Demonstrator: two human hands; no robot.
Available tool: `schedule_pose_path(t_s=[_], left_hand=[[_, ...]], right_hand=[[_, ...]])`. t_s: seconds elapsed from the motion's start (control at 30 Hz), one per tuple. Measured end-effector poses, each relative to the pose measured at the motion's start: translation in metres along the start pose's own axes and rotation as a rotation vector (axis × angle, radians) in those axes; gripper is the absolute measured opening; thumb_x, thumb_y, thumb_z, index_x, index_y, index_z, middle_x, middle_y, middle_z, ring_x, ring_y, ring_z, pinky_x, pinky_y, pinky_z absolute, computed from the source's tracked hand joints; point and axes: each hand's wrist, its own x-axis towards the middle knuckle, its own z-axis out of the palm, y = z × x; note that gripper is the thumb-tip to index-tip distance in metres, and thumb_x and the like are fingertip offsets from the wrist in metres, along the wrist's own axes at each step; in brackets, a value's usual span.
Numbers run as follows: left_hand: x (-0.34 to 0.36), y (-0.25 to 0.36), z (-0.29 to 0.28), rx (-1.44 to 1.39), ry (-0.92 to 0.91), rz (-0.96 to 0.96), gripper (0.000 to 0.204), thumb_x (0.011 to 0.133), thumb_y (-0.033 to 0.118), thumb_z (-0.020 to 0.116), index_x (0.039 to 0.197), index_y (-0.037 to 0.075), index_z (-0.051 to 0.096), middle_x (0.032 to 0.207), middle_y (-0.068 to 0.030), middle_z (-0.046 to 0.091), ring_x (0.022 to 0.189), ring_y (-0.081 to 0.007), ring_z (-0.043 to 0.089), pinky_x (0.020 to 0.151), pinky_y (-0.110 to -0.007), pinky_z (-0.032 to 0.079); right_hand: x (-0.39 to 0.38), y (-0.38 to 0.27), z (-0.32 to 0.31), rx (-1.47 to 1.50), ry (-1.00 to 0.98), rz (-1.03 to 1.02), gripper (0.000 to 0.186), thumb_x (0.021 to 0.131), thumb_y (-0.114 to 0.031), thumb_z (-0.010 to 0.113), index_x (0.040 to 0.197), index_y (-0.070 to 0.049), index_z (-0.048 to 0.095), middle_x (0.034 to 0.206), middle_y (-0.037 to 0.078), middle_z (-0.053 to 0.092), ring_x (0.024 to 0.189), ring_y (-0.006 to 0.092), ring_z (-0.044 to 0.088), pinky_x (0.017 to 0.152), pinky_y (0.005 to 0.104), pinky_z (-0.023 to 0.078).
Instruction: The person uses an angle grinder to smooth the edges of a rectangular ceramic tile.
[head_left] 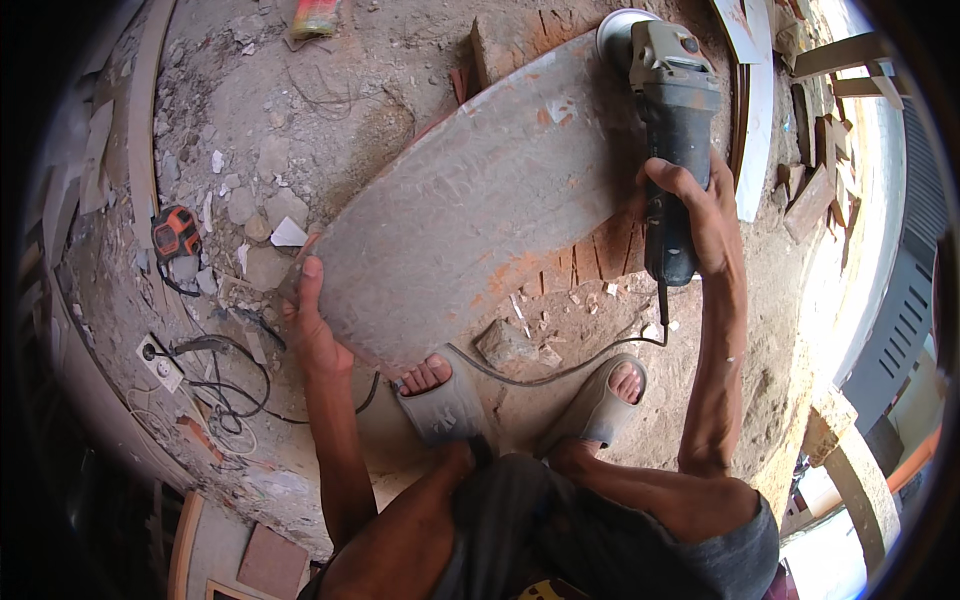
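Head view: at 2 o'clock the right hand (705, 215) is wrapped around a grinder (680, 130), its disc (616, 35) at the slab's upper corner, contact unclear. At 9 o'clock the left hand (322, 335) grips the edge of the grey slab (470, 215), which spans from 8 to 1 o'clock.

There are two bare hands (322, 340) (715, 220), one large, flat grey slab with curved edges (470, 215) and one black-and-grey cylindrical angle grinder (680, 115). Two grey open-toed slide sandals (445, 410) (597, 408), one black-and-orange tape measure (176, 233) and one white rectangular power socket (163, 366) are also visible.
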Motion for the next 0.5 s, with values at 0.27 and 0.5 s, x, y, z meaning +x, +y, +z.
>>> schedule_pose_path(t_s=[0.27,0.5], left_hand=[[-0.001,0.001,0.007,-0.021,0.045,-0.022,0.067,0.113,0.039,0.066,0.165,-0.001,0.052,0.161,-0.0155,0.061,0.144,-0.0299,0.061,0.122,-0.047,0.049],[-0.01,-0.002,0.009,-0.013,0.049,-0.054,0.072,0.114,0.046,0.063,0.166,-0.002,0.048,0.163,-0.0182,0.058,0.147,-0.0331,0.058,0.124,-0.048,0.047]], right_hand=[[-0.004,0.006,-0.022,0.064,0.095,0.056,0.058,0.088,-0.041,0.083,0.124,0.001,0.066,0.092,0.012,0.074,0.076,0.0198,0.073,0.069,0.034,0.058],[-0.057,0.022,-0.034,0.128,0.206,0.085,0.043,0.094,-0.039,0.074,0.108,0.002,0.071,0.076,0.012,0.072,0.064,0.0189,0.07,0.062,0.0331,0.057]])
